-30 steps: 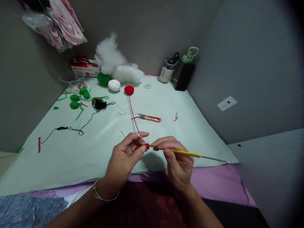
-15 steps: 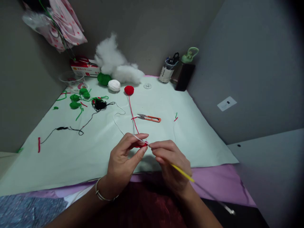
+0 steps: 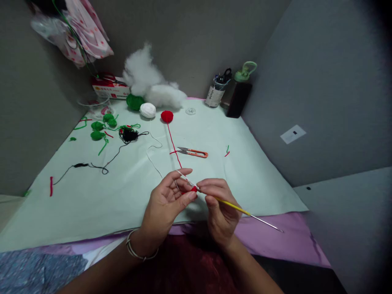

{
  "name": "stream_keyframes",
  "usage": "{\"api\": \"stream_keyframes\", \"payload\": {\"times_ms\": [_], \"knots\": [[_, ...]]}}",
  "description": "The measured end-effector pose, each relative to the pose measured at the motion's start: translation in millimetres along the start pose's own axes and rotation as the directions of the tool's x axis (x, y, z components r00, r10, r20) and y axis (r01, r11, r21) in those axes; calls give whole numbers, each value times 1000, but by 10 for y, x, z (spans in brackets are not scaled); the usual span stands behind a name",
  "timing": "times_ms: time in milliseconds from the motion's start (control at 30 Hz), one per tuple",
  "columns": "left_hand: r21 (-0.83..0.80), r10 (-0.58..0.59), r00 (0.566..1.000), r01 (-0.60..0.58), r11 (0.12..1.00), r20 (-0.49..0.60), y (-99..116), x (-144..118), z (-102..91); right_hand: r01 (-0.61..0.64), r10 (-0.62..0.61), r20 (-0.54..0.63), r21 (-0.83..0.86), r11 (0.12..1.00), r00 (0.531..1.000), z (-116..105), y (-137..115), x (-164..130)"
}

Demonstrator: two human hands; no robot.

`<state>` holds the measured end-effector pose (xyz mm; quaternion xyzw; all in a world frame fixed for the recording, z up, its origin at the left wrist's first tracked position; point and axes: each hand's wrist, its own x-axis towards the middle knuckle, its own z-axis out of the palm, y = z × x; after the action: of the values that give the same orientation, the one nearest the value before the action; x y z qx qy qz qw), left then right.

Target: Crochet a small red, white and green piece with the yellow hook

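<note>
My left hand (image 3: 167, 200) pinches a small red crochet piece (image 3: 194, 189) between thumb and fingers, with white yarn running over its raised index finger. In my right hand (image 3: 222, 208) is a crochet hook with a yellow handle (image 3: 232, 206); its free metal end points down to the right, while the working tip meets the red piece and is partly hidden by my fingers. A red strand leads from my left hand back to the red yarn ball (image 3: 167, 116). A thin white strand runs from the white yarn ball (image 3: 147, 110) toward the same hand.
Orange thread snips (image 3: 192, 152) lie just beyond my hands. Black yarn (image 3: 128, 134), small green balls (image 3: 97, 135) and a clear tub (image 3: 94, 104) are at the left. White stuffing (image 3: 150, 81) sits at the back, a pen cup (image 3: 215, 93) and bottle (image 3: 240, 92) at the back right.
Both hands have shifted slightly, the left one to the right. The crochet hook has swung so its free end is higher and flatter. The red piece shows more clearly at the fingertips.
</note>
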<state>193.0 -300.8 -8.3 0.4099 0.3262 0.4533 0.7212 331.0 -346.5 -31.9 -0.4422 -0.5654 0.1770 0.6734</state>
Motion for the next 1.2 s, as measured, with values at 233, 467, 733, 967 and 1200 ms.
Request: {"api": "stream_keyframes", "payload": {"times_ms": [233,467,733,967,1200], "knots": [[68,33,992,-41,997,124,25,47,-121,-250,245,56,308,918,968,0,87,118],[304,157,975,-199,932,159,132,80,-168,-419,366,207,517,746,907,-42,96,173],[179,43,992,-64,982,119,115,100,-190,-500,449,235,547,671,862,-3,67,205],[238,21,984,-64,969,177,181,113,-178,-560,501,276,568,603,820,-3,25,236],[487,195,947,-300,820,256,251,97,-279,-626,458,432,611,484,777,-56,-5,246]]}}
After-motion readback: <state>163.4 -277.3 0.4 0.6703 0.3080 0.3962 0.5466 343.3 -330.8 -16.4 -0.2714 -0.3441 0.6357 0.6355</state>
